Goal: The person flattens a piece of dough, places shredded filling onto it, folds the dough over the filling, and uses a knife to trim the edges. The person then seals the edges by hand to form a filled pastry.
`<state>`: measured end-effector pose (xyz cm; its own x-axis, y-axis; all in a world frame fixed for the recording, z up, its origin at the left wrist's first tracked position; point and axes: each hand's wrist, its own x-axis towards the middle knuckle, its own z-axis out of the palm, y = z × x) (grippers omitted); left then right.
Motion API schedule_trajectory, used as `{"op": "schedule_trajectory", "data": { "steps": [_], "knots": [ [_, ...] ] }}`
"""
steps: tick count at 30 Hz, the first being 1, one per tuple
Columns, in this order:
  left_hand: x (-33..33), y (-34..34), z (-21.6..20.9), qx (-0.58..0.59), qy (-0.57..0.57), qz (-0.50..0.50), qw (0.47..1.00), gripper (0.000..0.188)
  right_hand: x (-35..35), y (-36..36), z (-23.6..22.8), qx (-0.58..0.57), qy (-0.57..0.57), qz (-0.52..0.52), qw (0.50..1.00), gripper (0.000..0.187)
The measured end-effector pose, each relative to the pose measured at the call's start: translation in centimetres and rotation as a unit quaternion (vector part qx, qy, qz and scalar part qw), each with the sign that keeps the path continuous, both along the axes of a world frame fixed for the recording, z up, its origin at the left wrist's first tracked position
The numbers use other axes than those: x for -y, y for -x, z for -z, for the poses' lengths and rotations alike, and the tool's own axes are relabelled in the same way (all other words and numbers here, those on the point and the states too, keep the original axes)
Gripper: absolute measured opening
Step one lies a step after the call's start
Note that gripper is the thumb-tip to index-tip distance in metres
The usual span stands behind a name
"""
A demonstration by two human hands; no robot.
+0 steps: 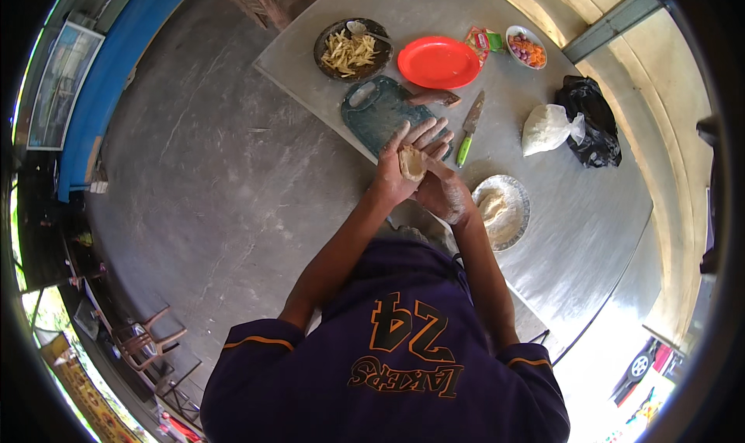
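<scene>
A small round piece of pale dough [411,164], hollowed like a shallow cup, lies in the palm of my left hand [394,171]. The fingers of that hand stretch away from me, dusted white with flour. My right hand [448,195], also floury, meets the left from the right side. Its thumb side presses against the dough's edge, and some of its fingers are hidden. Both hands are held over the near edge of the metal table, just in front of a dark green cutting board [372,117]. A metal bowl [524,233] with flour and dough stands to the right of my right hand.
On the table [590,233] are a dark bowl of pale strips with a spoon [357,28], a red plate [439,63], packets [483,39], and a bowl of chopped vegetables [526,47]. A green-handled knife [469,130], white bag [545,129] and black plastic bag [594,117] lie farther right.
</scene>
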<state>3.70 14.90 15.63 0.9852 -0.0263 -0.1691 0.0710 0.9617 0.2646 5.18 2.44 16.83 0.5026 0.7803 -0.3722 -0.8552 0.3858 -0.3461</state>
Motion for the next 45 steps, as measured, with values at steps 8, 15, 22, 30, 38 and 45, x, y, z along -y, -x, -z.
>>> {"op": "schedule_trajectory", "data": {
  "steps": [8, 15, 22, 30, 38, 45],
  "knots": [
    [-2.8, -2.2, -2.6, 0.032, 0.033, 0.086, 0.995, 0.089, -4.9, 0.3, -0.2, 0.211, 0.131, 0.155, 0.956, 0.035],
    [-2.9, -4.1, -3.3, 0.048, 0.094, 0.142, 0.984, 0.088, -3.8, -0.9, -3.3, 0.104, 0.119, 0.132, 0.979, 0.046],
    [-1.2, -5.7, -4.3, 0.037, 0.046, 0.159, 0.986, 0.092, -2.1, -1.5, -2.5, 0.268, 0.17, 0.147, 0.937, 0.052],
    [0.6, -7.2, -5.7, 0.029, -0.018, 0.188, 0.981, 0.095, -0.5, -3.0, -2.1, 0.308, 0.19, 0.206, 0.909, 0.054],
    [2.6, -8.7, -6.6, 0.097, -0.087, 0.258, 0.957, 0.094, 0.7, -3.3, -2.3, 0.242, 0.176, 0.289, 0.909, 0.053],
    [5.1, -8.9, -7.3, 0.128, -0.09, 0.238, 0.958, 0.092, 2.7, -4.4, -1.4, 0.299, 0.185, 0.296, 0.888, 0.053]
  ]
}}
